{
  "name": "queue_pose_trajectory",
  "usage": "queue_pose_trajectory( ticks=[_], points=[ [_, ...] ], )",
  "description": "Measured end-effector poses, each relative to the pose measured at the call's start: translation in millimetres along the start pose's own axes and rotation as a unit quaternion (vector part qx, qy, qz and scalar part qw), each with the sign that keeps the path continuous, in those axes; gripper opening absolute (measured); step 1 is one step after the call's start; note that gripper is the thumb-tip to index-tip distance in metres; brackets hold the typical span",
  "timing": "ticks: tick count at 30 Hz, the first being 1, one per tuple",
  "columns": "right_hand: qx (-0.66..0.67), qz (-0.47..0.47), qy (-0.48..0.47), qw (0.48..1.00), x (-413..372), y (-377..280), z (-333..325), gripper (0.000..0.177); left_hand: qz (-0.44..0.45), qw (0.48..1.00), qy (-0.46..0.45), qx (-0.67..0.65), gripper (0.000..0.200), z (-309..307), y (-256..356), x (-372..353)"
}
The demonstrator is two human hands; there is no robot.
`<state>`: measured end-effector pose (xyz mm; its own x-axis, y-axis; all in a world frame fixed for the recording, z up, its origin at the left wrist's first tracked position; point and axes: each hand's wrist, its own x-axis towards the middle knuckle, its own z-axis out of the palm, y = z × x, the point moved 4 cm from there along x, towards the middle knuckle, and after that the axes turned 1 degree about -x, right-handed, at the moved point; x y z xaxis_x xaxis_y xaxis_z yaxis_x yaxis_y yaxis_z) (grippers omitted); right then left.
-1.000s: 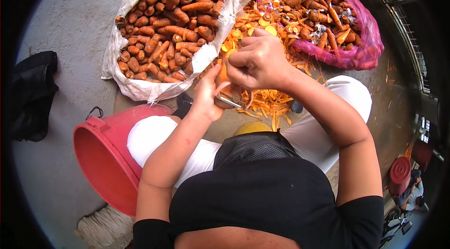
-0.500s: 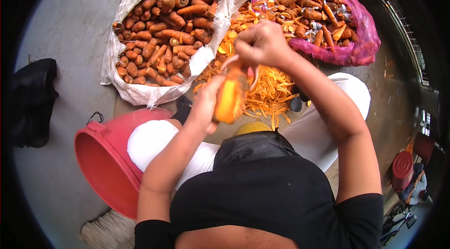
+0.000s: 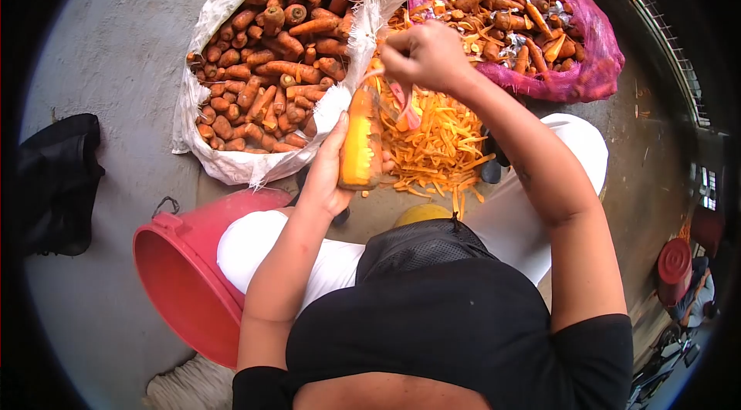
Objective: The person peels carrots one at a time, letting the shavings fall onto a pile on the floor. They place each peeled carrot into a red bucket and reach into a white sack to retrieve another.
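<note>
My left hand [image 3: 328, 167] is closed round the lower part of a thick carrot [image 3: 360, 144], which points up and away from me. One side of this carrot is peeled to bright yellow-orange; its other side still has rough, darker skin. My right hand [image 3: 428, 56] is a fist just above the carrot's far end, gripping a pinkish peeler [image 3: 407, 110] whose head hangs beside the carrot. Its blade is too blurred to make out. Under both hands lies a heap of orange peelings [image 3: 440, 151].
A white sack [image 3: 197, 93] full of unpeeled carrots stands ahead on the left. On the right is a pink mesh sack [image 3: 606, 62] of carrots and scraps. A red bucket [image 3: 166, 255] lies tipped by my left knee. A person [image 3: 701, 298] sits far right.
The carrot has turned more upright, with its peeled side facing me more. My right hand has shifted slightly up and left, still gripping the peeler.
</note>
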<state>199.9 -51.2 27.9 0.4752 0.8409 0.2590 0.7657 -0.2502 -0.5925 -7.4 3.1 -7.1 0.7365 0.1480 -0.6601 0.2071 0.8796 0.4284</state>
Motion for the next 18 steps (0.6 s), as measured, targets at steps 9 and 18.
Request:
queue_pose_trajectory(
  ticks=[9,18],
  points=[
    [0.062,-0.205,0.045,0.976,-29,-66,-5,0.023,-0.027,0.997,0.046,-0.06,0.033,-2,-5,14],
    [0.034,-0.214,0.032,0.976,-35,-60,7,0.026,-0.02,0.999,0.035,-0.035,0.045,-10,-15,22]
  ],
)
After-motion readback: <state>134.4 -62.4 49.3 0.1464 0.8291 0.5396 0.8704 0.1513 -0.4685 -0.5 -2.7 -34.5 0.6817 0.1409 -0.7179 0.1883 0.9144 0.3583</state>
